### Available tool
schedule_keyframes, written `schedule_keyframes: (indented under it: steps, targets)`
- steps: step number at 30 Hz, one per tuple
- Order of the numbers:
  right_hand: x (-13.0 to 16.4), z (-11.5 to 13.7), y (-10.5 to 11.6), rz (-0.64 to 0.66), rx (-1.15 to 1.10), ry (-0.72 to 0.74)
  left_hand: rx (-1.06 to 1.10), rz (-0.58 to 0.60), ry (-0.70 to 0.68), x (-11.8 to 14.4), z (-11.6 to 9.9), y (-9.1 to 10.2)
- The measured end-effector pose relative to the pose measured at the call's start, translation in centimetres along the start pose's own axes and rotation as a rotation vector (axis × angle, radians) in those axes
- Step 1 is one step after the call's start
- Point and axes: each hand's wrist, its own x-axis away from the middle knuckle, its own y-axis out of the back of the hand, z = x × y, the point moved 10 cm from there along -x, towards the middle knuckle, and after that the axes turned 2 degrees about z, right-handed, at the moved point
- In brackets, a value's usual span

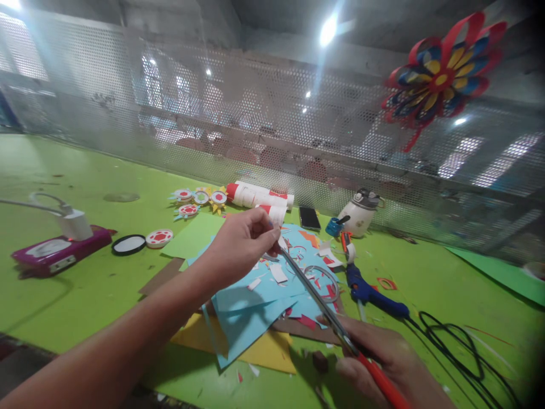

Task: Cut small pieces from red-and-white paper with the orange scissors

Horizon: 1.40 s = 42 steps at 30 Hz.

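Nearest to the camera, the right hand (pixel 383 363) is closed around the red plastic handles of a pair of scissors (pixel 327 309). The long axis of the scissors runs from this hand at the lower right up and to the left, and the grey metal blades end just at the fingertips of the left hand. I cannot tell if the blades are apart or together.

The left hand (pixel 242 244) is a little farther, above the middle of the tabletop. Its fingers are pinched together on a small piece of white paper (pixel 281 241), which is partly hidden, so its shape is not clear. The blade tips meet this piece from below right.

Under both hands lies a pile of light blue, yellow and brown paper sheets (pixel 247 318) with many small red and white cuttings on the green tabletop (pixel 106 295). To the right of the pile is a blue hot glue gun (pixel 372 292) with a black cable. Farther away, near the perforated metal screen (pixel 255 113), are rolled red-and-white papers (pixel 259 199), a black phone (pixel 309 218) and small paper flowers (pixel 200 199).
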Motion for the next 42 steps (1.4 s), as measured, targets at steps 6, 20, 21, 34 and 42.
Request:
schedule_keyframes:
  steps: [6, 20, 21, 34, 42]
  targets:
    - [0.1, 0.2, 0.3, -0.044, 0.019, 0.044, -0.007, -0.007, 0.022, -0.1, 0.1, 0.1]
    - [-0.2, -0.1, -0.2, 0.053, 0.082, -0.102, 0.01, -0.071, -0.021, 0.0, -0.2, 1.0]
    - [-0.3, 0.0, -0.2, 0.049, 0.073, -0.102, 0.01, -0.073, -0.024, -0.1, -0.2, 1.0]
    - [-0.1, -0.4, 1.2, -0.086, 0.068, -0.05, 0.056, -0.116, -0.025, -0.1, 0.2, 1.5]
    - [0.0, -0.1, 0.6, -0.084, 0.047, -0.009, 0.082, -0.173, 0.005, 0.1, 0.7, 1.5]
